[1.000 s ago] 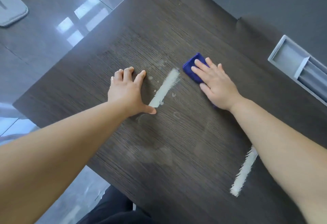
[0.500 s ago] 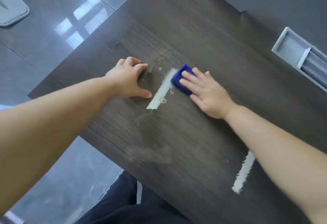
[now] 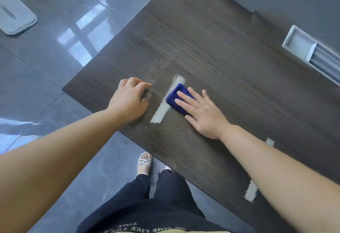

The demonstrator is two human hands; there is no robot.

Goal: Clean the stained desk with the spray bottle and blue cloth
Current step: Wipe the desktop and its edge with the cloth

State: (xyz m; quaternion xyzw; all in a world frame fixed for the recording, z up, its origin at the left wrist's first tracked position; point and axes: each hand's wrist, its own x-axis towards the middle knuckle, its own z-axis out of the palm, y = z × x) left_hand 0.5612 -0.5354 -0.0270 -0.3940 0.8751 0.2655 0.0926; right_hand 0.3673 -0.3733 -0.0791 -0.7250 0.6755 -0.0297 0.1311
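Under the flat right hand (image 3: 204, 113) lies the blue cloth (image 3: 175, 98), folded into a small thick pad; the fingers (image 3: 184, 97) are straight and spread over its top, pressing it to the desk (image 3: 220, 54) rather than curling round it, and the cloth's far-left corner sticks out past the fingertips. That corner sits on a pale, chalky streak (image 3: 161, 112) which runs slantwise across the dark, ridged wood grain, showing both beyond the cloth and nearer the desk edge. Just left of the streak the left hand (image 3: 128, 102) rests on the wood with loosely bent fingers, holding nothing. A second pale smear (image 3: 250, 193) lies near the front edge, partly hidden by the right forearm. Upside-down white lettering on the dark clothing (image 3: 147, 212) reads in part "TIME LIKE". A light grey rectangular recess (image 3: 301, 46) with raised rims sits at the desk's far right. Glossy grey floor tiles (image 3: 55, 70) carry a rounded grey lid (image 3: 14, 15), and one foot wears a white strappy sandal (image 3: 144, 162).
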